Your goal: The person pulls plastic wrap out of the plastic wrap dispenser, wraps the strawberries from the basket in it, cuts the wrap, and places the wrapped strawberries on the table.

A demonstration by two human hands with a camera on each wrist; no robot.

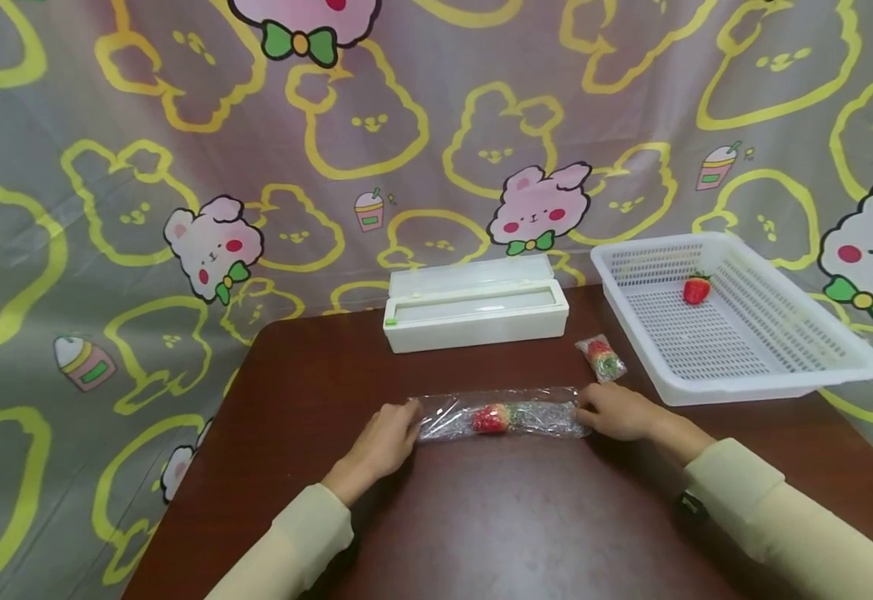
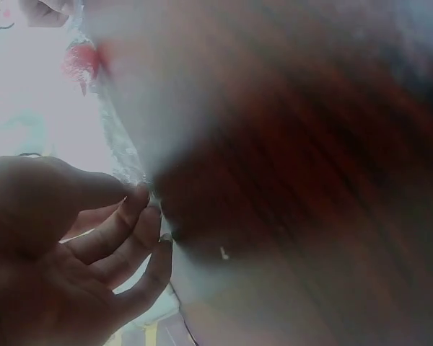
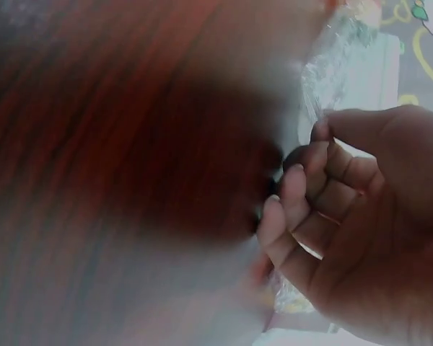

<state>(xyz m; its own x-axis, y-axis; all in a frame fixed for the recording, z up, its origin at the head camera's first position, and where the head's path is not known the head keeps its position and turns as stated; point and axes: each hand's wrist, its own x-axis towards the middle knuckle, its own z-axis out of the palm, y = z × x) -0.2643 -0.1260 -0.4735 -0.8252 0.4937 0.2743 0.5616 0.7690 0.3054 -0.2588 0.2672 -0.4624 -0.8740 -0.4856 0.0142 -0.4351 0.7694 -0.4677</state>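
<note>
A strip of clear plastic wrap (image 1: 447, 417) lies across the dark table, rolled around a strawberry (image 1: 490, 418) at its middle. My left hand (image 1: 382, 437) pinches the strip's left end between thumb and fingers; the left wrist view shows that left hand (image 2: 94, 231) with the fingertips together on the film. At the other end, my right hand (image 1: 619, 412) pinches the film, and in the right wrist view the right hand (image 3: 346, 209) has its thumb against the index finger there. Just behind the right hand lies another wrapped strawberry (image 1: 603, 358).
At the back of the table (image 1: 316, 367) stands a white cling wrap dispenser box (image 1: 474, 332) with its lid raised. A white plastic basket (image 1: 736, 387) on the right holds one bare strawberry (image 1: 696, 290). A patterned curtain (image 1: 421, 100) hangs behind the table.
</note>
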